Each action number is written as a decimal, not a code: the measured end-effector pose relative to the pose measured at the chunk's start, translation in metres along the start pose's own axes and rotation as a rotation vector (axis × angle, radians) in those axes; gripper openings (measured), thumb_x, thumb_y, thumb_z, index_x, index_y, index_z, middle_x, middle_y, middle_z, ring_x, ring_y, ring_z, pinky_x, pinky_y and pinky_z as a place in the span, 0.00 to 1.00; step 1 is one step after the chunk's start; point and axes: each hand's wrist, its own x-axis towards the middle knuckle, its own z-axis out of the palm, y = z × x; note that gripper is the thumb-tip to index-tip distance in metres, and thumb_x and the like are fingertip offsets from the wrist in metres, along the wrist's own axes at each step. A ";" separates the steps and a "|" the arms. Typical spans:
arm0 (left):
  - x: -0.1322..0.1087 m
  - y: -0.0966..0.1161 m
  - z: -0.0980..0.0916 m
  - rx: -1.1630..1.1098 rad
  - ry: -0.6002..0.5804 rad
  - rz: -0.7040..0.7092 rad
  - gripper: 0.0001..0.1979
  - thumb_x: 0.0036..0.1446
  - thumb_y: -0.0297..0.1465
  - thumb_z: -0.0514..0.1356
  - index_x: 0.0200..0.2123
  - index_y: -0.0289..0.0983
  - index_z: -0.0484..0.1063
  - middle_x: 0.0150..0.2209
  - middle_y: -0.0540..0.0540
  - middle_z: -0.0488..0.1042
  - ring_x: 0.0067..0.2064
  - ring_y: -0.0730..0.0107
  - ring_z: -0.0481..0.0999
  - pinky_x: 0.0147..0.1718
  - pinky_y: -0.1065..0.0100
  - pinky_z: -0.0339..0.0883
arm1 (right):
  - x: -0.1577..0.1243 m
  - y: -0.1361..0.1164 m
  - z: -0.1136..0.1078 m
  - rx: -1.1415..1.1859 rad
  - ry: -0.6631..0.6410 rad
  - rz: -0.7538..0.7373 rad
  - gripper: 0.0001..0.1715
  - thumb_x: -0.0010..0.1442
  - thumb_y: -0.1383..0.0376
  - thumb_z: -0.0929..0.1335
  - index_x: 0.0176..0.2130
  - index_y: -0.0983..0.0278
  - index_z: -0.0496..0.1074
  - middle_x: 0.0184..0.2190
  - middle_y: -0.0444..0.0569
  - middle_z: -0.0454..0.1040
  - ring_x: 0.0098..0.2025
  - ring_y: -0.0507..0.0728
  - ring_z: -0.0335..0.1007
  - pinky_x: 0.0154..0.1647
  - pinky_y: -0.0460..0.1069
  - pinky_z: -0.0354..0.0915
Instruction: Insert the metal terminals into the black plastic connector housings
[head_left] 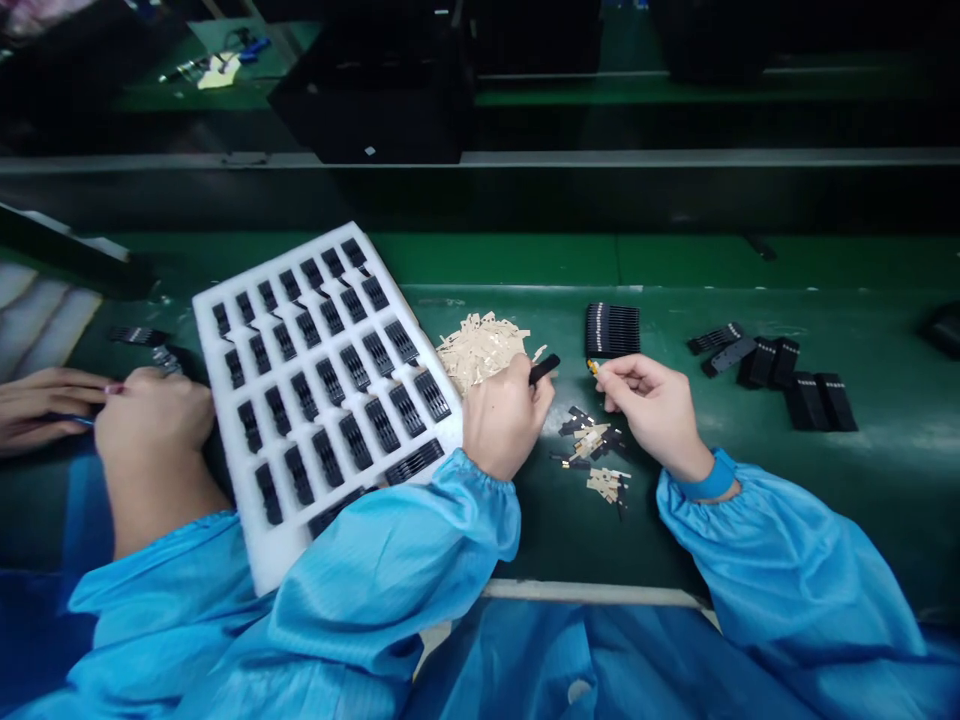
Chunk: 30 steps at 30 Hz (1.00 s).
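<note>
1. Fingers (525, 385) of the left hand (504, 420) curl against the thumb, pinching a black strip (544, 369) that juts out at 2 o'clock.
2. Fingertips (609, 372) of the right hand (652, 412) press together on a small gold-tipped piece (593, 367), held at their 9 o'clock.
3. Mixed black and tan pieces (592, 450) lie at 7 o'clock from the right hand; a block of black strips (612, 330) sits at 11 o'clock.
4. Tan scraps (480, 350) heap at the left hand's 12 o'clock; a white foam tray (225, 400) holding rows of black parts lies at 9 o'clock.
5. A co-worker's hand (154, 420) rests beyond the tray.
</note>
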 end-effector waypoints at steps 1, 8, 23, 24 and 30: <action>0.000 -0.001 0.000 0.042 0.004 0.019 0.09 0.64 0.36 0.56 0.34 0.38 0.70 0.27 0.44 0.75 0.29 0.60 0.76 0.28 0.66 0.59 | 0.001 0.000 -0.001 0.008 -0.002 0.014 0.15 0.58 0.54 0.74 0.33 0.63 0.76 0.26 0.46 0.75 0.24 0.52 0.69 0.26 0.48 0.68; 0.002 -0.003 0.001 -0.391 -0.076 0.079 0.14 0.64 0.32 0.56 0.51 0.39 0.73 0.36 0.46 0.79 0.35 0.65 0.78 0.36 0.68 0.67 | -0.002 0.001 -0.001 -0.033 -0.108 -0.031 0.12 0.60 0.57 0.72 0.32 0.63 0.74 0.26 0.45 0.73 0.26 0.52 0.68 0.27 0.49 0.65; -0.003 0.006 0.001 -0.443 -0.155 0.141 0.05 0.61 0.33 0.60 0.35 0.40 0.75 0.23 0.54 0.68 0.26 0.74 0.66 0.29 0.71 0.57 | -0.008 -0.008 -0.002 -0.397 -0.092 -0.331 0.05 0.59 0.70 0.68 0.32 0.60 0.70 0.29 0.45 0.69 0.30 0.54 0.65 0.33 0.50 0.63; -0.004 0.006 0.001 -0.428 -0.160 0.159 0.04 0.61 0.32 0.60 0.35 0.40 0.75 0.23 0.53 0.69 0.26 0.74 0.67 0.29 0.71 0.57 | -0.007 -0.007 -0.002 -0.398 -0.113 -0.322 0.06 0.59 0.70 0.68 0.32 0.60 0.71 0.28 0.45 0.69 0.30 0.54 0.65 0.32 0.50 0.63; -0.005 0.008 0.005 -0.380 -0.177 0.204 0.04 0.60 0.30 0.60 0.37 0.40 0.76 0.24 0.53 0.72 0.26 0.72 0.69 0.29 0.71 0.58 | -0.005 -0.001 -0.003 -0.417 -0.121 -0.292 0.07 0.56 0.72 0.68 0.31 0.61 0.73 0.24 0.43 0.68 0.27 0.52 0.62 0.29 0.49 0.60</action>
